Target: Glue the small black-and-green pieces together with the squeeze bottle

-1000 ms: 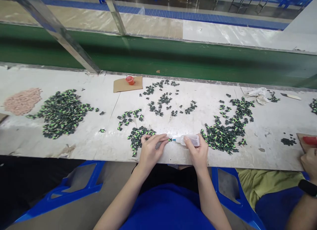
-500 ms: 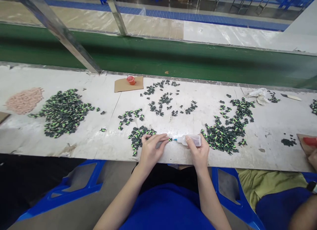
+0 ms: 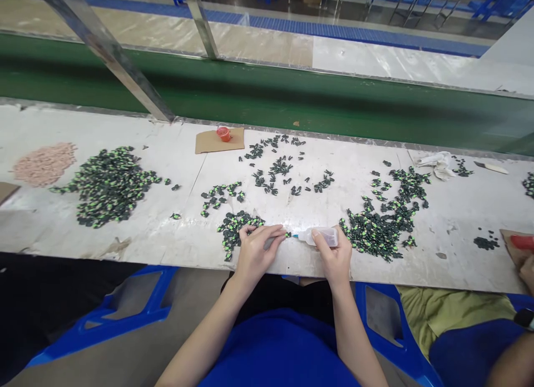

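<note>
My left hand [image 3: 258, 248] is closed, its fingertips pinching a small black-and-green piece [image 3: 287, 234]. Something grey shows between the thumb and fingers, too little of it to name. In my right hand [image 3: 336, 253] lies a translucent squeeze bottle [image 3: 308, 237], tipped on its side. Its thin blue nozzle [image 3: 295, 236] points left, right by the pinched piece; whether they touch I cannot tell. A pile of black-and-green pieces [image 3: 233, 228] spreads beside my left hand, and a larger pile [image 3: 371, 231] sits just right of my right hand.
Small black pieces [image 3: 278, 167] lie scattered ahead. To the left are another black-and-green pile [image 3: 112, 187] and a pinkish pile [image 3: 44, 163]. A red cup [image 3: 223, 133] stands on cardboard [image 3: 204, 143]. Far right are a cloth [image 3: 438, 162], a knife [image 3: 492, 168] and another person's hand [image 3: 528, 271].
The view has shifted slightly. Both hands keep nearly the same pose, with the bottle nozzle still beside the pinched piece.
</note>
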### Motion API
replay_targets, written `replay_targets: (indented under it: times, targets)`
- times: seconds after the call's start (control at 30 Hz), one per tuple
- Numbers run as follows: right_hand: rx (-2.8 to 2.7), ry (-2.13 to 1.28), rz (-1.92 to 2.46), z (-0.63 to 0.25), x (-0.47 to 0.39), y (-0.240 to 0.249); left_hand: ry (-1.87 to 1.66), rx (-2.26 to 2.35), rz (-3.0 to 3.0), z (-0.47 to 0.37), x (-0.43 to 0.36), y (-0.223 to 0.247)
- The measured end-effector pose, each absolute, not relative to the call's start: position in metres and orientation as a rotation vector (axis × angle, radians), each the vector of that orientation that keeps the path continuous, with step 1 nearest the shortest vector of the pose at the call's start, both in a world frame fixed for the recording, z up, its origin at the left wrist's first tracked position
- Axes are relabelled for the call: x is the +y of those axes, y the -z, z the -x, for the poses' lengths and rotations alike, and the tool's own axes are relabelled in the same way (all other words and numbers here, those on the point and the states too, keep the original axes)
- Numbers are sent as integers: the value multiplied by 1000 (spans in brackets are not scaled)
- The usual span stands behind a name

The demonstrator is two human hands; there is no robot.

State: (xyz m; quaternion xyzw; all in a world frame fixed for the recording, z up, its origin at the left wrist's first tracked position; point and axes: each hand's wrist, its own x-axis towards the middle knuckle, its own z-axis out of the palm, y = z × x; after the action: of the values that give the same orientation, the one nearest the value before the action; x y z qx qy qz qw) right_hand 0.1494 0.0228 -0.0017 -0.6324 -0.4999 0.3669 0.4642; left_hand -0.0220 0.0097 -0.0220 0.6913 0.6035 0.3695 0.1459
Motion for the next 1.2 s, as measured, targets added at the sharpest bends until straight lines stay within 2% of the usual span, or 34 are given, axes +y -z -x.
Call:
replay_targets:
  times: [0.3,0.43,0.57,0.67,0.8,0.93,1.13,1.2]
  targets:
    - [-974,-900,1453,-153,21,10,-1050,1716,-1998,23,11,22]
    - [-822,-866,1315,-155,21,16,-860,1687,-1990,24,15,14]
    - [-905,-821,1292,-152,26,13,-647,1564,-2024,33,24,0]
    - [-982,-793,1320,-150,37,9,-624,1524,-2086,44,37,-10]
    - [-1175,-657,1528,-150,56,15,-641,1713,-2122,56,68,-16]
    - [-1335,-523,1643,-151,63,24,-427,1824,-2206,56,104,-14]
    - [-1382,-160,1391,-152,31,13,-346,1775,-2268,53,123,-7]
    - [-1361,-163,1338,-148,19,7,-342,1735,-2276,52,120,-7]
